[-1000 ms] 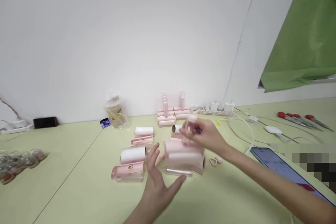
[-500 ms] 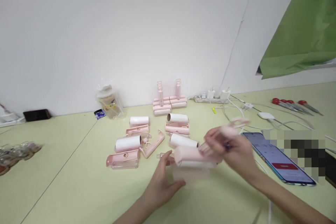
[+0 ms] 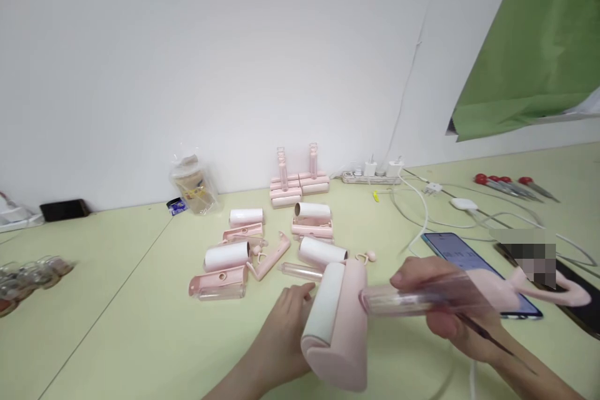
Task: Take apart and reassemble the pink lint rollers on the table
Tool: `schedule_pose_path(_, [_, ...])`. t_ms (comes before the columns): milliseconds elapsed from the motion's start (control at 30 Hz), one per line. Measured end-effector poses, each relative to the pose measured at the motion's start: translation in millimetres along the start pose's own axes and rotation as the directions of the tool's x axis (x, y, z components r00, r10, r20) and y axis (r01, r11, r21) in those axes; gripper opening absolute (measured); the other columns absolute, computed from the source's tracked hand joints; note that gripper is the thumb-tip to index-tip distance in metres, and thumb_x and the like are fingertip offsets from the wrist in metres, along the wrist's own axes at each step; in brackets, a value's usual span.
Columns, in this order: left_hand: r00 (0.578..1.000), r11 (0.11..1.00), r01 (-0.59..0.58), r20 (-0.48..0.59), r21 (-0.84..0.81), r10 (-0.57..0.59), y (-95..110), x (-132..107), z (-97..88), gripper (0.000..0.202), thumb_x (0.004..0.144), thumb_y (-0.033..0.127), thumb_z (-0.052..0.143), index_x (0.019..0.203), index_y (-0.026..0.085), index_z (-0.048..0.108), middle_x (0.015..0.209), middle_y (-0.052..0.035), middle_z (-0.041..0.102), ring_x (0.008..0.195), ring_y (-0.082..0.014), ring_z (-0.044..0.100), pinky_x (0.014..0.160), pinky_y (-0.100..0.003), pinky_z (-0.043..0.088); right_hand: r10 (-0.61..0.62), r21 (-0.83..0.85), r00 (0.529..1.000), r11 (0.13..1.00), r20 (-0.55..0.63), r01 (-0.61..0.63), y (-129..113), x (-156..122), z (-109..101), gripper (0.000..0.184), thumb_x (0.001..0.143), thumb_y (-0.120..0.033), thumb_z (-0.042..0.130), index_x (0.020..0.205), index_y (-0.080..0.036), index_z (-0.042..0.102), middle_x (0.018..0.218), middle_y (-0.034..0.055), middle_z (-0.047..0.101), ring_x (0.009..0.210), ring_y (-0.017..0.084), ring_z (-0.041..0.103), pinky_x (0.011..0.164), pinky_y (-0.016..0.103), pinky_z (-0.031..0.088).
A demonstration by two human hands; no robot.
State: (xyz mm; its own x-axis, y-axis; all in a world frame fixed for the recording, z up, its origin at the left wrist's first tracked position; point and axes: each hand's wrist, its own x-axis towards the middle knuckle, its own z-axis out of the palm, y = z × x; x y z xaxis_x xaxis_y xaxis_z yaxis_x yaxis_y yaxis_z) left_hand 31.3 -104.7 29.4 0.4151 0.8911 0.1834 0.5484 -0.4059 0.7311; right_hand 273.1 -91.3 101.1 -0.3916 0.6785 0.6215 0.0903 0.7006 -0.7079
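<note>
Showing at the left, the left hand point(image 3: 285, 328) has fingers partly hidden behind the pink lint roller point(image 3: 354, 319) (whether they touch or grip it, I cannot tell). The clear handle point(image 3: 382, 300) runs rightward, into the wrapped fingers of the right hand point(image 3: 469, 340).

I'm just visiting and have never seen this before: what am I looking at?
There's no machine here: these are a person's two bare hands, seen by a camera worn on the head, looking forward and down. The right hand grips the clear handle of a pink roller tool with a white roll in its head. The left hand is partly hidden by that head, so whether it touches is unclear. On the pale green table lie white rolls, pink casings and clear tubes. To the right are a lit phone and tools with red ends.
</note>
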Motion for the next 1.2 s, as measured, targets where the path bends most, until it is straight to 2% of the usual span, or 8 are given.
schedule_pose_path(200, [0.999,0.999,0.036,-0.021,-0.03,-0.036,-13,7,-13.8,0.061,0.065,0.023,0.062,0.122,0.017,0.04,0.125,-0.0145,0.045,0.116,-0.0323,0.038,0.095,-0.048,0.032,0.055,-0.028,0.993,0.998,0.106,-0.053,1,-19,-8,0.025,0.077,-0.043,0.06,0.099,-0.032,0.061,0.072,0.0029,0.059,0.05,0.014,0.051,0.042,0.024,0.038])
schedule_pose_path(300, [0.99,0.958,-0.001,-0.137,-0.288,-0.041,-16,9,-25.5,0.067,0.064,0.027,0.063,0.125,0.021,0.037,0.138,-0.0109,0.031,0.128,-0.0313,0.022,0.104,-0.046,0.017,0.05,-0.021,0.983,0.999,0.176,-0.047,2,-22,-4,0.022,0.079,-0.035,0.058,0.101,-0.029,0.059,0.074,0.0024,0.059,0.051,0.013,0.054,0.046,0.023,0.042])
schedule_pose_path(467, [0.982,0.515,0.18,0.127,-0.838,-0.137,18,5,-27.3,0.057,0.078,0.058,0.034,0.11,0.012,0.049,0.101,-0.0164,0.06,0.096,-0.0314,0.056,0.081,-0.045,0.042,-0.002,-0.093,0.924,0.995,0.383,0.04,-8,-12,15,0.024,0.079,-0.037,0.06,0.101,-0.027,0.058,0.085,0.0033,0.063,0.066,0.015,0.061,0.06,0.024,0.046])
schedule_pose_path(633, [0.87,0.25,0.354,0.219,-0.901,-0.441,36,-15,-14.3,0.03,0.068,0.027,0.065,0.093,0.015,0.052,0.08,-0.0066,0.065,0.069,-0.0186,0.061,0.065,-0.029,0.046,0.235,-0.571,0.877,0.819,0.419,0.053,-4,-20,1,0.047,0.077,-0.03,0.059,0.121,-0.024,0.043,0.057,-0.0049,0.06,0.047,0.014,0.055,0.047,0.023,0.039])
schedule_pose_path(733, [0.812,0.29,0.308,0.091,-0.906,-0.576,30,-22,-13.3,0.036,0.069,0.031,0.065,0.098,0.017,0.05,0.077,-0.0032,0.064,0.065,-0.017,0.06,0.061,-0.028,0.046,0.232,-0.786,0.942,0.616,0.243,0.051,5,-32,-24,0.042,0.074,-0.026,0.055,0.115,-0.023,0.045,0.055,-0.0044,0.055,0.048,0.017,0.055,0.045,0.024,0.039])
schedule_pose_path(833, [0.829,0.452,0.238,-0.063,-0.86,-0.556,31,-22,-13.2,0.04,0.067,0.034,0.067,0.1,0.018,0.05,0.079,-0.0036,0.064,0.07,-0.0203,0.061,0.064,-0.03,0.047,0.199,-0.774,0.973,0.633,0.114,-0.039,4,-35,-30,0.027,0.084,-0.026,0.042,0.111,-0.023,0.045,0.077,0.0028,0.064,0.066,0.018,0.063,0.056,0.025,0.046])
schedule_pose_path(1000, [0.821,0.758,0.182,-0.327,-0.627,-0.468,61,-18,-2.2,0.029,0.067,0.033,0.063,0.091,0.018,0.055,0.08,-0.003,0.064,0.078,-0.0216,0.059,0.072,-0.031,0.044,0.093,-0.659,0.961,0.745,0.26,0.106,-17,-26,16,0.032,0.093,-0.025,0.032,0.123,-0.03,0.041,0.09,0.0023,0.064,0.073,0.015,0.063,0.058,0.022,0.045])
schedule_pose_path(1200, [0.832,0.822,0.152,-0.378,-0.549,-0.406,84,-19,5.1,0.022,0.07,0.03,0.057,0.09,0.021,0.055,0.082,-0.0017,0.064,0.077,-0.0204,0.058,0.071,-0.029,0.044,0.0,-0.697,0.956,0.685,0.292,0.213,-31,-22,37,0.032,0.093,-0.021,0.031,0.12,-0.025,0.046,0.074,-0.0002,0.06,0.056,0.011,0.058,0.048,0.02,0.035])
